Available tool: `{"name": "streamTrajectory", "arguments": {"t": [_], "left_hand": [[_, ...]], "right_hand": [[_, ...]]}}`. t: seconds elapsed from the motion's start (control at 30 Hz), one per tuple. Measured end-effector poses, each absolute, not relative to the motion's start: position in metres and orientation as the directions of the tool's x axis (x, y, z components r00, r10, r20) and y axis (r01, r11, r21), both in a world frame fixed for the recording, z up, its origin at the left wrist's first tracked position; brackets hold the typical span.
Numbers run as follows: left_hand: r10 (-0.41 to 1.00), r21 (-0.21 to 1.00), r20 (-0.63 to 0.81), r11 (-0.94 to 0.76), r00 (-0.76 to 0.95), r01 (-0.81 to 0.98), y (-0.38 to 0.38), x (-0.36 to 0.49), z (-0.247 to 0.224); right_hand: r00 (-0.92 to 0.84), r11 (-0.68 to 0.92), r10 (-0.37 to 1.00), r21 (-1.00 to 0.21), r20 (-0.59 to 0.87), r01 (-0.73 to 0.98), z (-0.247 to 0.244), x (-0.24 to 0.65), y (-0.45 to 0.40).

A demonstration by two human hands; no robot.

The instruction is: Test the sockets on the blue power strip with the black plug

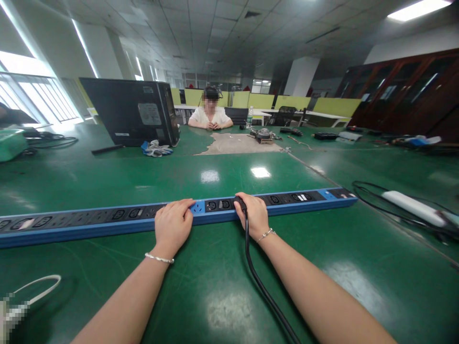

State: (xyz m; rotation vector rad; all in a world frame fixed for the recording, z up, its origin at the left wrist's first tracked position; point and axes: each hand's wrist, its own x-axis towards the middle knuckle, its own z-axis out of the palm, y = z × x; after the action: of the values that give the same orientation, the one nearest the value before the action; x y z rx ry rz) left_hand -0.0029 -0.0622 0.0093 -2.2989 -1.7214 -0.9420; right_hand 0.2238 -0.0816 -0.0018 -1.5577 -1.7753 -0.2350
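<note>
A long blue power strip (215, 217) with a black socket face lies across the green table, running from the left edge to the right. My left hand (174, 222) is wrapped over the strip, just left of a blue socket (197, 207). To its right, my right hand (254, 212) grips a black plug (241, 204) at the strip's socket face. How far the plug sits in the socket is hidden by the fingers. From the plug a thick black cable (253, 267) runs down toward the front edge between my forearms.
A black computer case (132, 112) stands at the back left, with gloves (157, 148) beside it. A person (211, 114) sits across the table. A white power strip (414, 208) with dark cables lies at right. A white cable (45, 285) loops at lower left.
</note>
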Motion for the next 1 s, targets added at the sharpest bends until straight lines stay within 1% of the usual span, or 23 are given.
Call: {"name": "streamTrajectory", "arguments": {"t": [0.07, 0.13, 0.2, 0.27, 0.37, 0.5, 0.57, 0.63, 0.73, 0.9, 1.0], "left_hand": [[0.825, 0.260, 0.544, -0.342, 0.156, 0.903, -0.062, -0.003, 0.009], [0.825, 0.258, 0.544, -0.335, 0.150, 0.906, -0.062, -0.003, 0.009], [0.828, 0.260, 0.542, -0.331, 0.147, 0.907, -0.063, -0.002, 0.009], [0.829, 0.259, 0.538, -0.335, 0.153, 0.906, -0.062, -0.002, 0.009], [0.827, 0.259, 0.540, -0.342, 0.158, 0.903, -0.062, -0.003, 0.008], [0.823, 0.263, 0.546, -0.344, 0.155, 0.902, -0.062, -0.003, 0.008], [0.820, 0.262, 0.551, -0.347, 0.156, 0.900, -0.062, -0.003, 0.008], [0.819, 0.262, 0.552, -0.349, 0.156, 0.900, -0.062, -0.003, 0.008], [0.824, 0.261, 0.545, -0.344, 0.157, 0.902, -0.062, -0.003, 0.008], [0.819, 0.253, 0.549, -0.352, 0.166, 0.901, -0.061, -0.004, 0.007], [0.815, 0.254, 0.554, -0.362, 0.172, 0.897, -0.061, -0.005, 0.007]], "right_hand": [[0.019, 0.257, 0.779, -0.346, 0.627, 0.902, -0.001, 0.223, -0.081], [0.061, 0.282, 0.761, -0.414, 0.646, 0.865, 0.004, 0.222, -0.081], [0.179, 0.300, 0.713, -0.526, 0.678, 0.796, 0.011, 0.224, -0.080], [0.306, 0.296, 0.674, -0.626, 0.672, 0.722, 0.019, 0.234, -0.078], [0.379, 0.237, 0.687, -0.684, 0.620, 0.690, 0.023, 0.269, -0.075], [0.525, 0.127, 0.622, -0.736, 0.582, 0.665, 0.012, 0.338, -0.078], [0.536, 0.086, 0.670, -0.771, 0.514, 0.631, 0.006, 0.362, -0.082], [0.515, 0.079, 0.712, -0.782, 0.478, 0.618, 0.005, 0.372, -0.086], [0.458, 0.102, 0.749, -0.767, 0.478, 0.634, 0.007, 0.370, -0.089], [0.442, 0.071, 0.754, -0.728, 0.487, 0.682, 0.010, 0.365, -0.090], [0.388, 0.074, 0.774, -0.680, 0.501, 0.730, 0.006, 0.369, -0.089]]}}
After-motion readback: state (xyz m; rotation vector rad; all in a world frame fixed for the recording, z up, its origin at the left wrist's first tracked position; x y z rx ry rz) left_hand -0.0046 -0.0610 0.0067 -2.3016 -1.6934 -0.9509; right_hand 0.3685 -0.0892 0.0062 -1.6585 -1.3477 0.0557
